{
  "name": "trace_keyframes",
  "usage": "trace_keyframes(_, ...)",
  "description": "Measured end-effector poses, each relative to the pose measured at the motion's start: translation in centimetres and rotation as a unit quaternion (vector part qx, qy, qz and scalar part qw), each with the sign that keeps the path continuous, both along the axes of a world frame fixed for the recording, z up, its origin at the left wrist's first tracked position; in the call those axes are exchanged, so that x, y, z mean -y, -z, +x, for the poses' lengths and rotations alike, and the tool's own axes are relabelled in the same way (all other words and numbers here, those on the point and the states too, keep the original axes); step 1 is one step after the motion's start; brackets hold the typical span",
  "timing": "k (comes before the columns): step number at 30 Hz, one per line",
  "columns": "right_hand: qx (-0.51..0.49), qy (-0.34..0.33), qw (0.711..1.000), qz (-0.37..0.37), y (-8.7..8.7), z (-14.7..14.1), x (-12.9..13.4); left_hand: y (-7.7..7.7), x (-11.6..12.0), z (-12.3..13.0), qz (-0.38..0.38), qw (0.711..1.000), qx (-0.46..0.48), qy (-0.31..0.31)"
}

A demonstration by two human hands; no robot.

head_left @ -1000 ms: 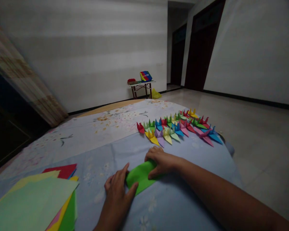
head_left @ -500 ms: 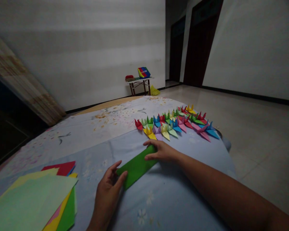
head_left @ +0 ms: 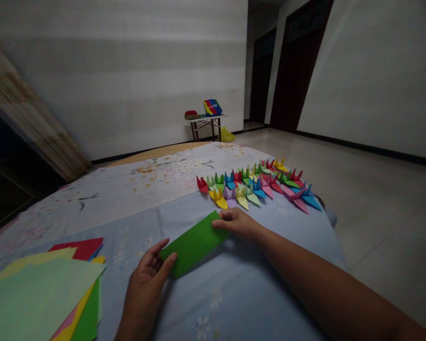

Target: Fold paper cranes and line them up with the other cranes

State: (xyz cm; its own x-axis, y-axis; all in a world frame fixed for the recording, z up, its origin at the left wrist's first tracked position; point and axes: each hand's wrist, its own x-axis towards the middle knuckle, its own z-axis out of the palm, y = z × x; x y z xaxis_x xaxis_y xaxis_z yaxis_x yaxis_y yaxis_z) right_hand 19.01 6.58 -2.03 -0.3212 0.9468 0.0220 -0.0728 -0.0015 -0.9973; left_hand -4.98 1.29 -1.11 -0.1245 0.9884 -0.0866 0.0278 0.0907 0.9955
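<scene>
**Green paper (head_left: 197, 246) held at both ends, with paper cranes (head_left: 242, 195) just beyond**

A pale wall (head_left: 145, 71) fills the back of the room, with a light floor (head_left: 376, 199) running along the right. In front, a broad table spreads under a tablecloth (head_left: 270, 293), white and flowered on the far part, blue on the near part; a strip of bare wood shows at the far edge. A dark door (head_left: 298, 71) is at the back right, and a patterned curtain (head_left: 39, 113) hangs at the left.

Against the wall is a small stand (head_left: 202, 119) bearing a multicoloured box (head_left: 212, 107) and a red item too small to make out. A yellow bag (head_left: 227, 135) lies beside its legs.

On the table, a fanned pile of coloured sheets (head_left: 42, 293) takes up the near left, beside the left forearm. The cranes crowd together beyond the right hand (head_left: 237, 222), bounding the space on that side.

That hand pinches the paper's right end, thumb on top; the left hand (head_left: 151, 270) grips the other end between thumb and fingers. The green rectangle slants between them over the blue cloth.
</scene>
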Motion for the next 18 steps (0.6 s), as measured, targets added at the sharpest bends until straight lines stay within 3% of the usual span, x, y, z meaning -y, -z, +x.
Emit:
trace_keyframes(7,-0.023,0.006,1.000,-0.015,-0.34,-0.20,0.24,0.55,-0.05,-0.15,0.010,1.000,0.008,0.017)
trace_keyframes(18,-0.041,0.016,0.999,-0.031,-0.28,-0.33,0.33,-0.34,0.31,-0.08,-0.017,0.998,-0.036,0.057)
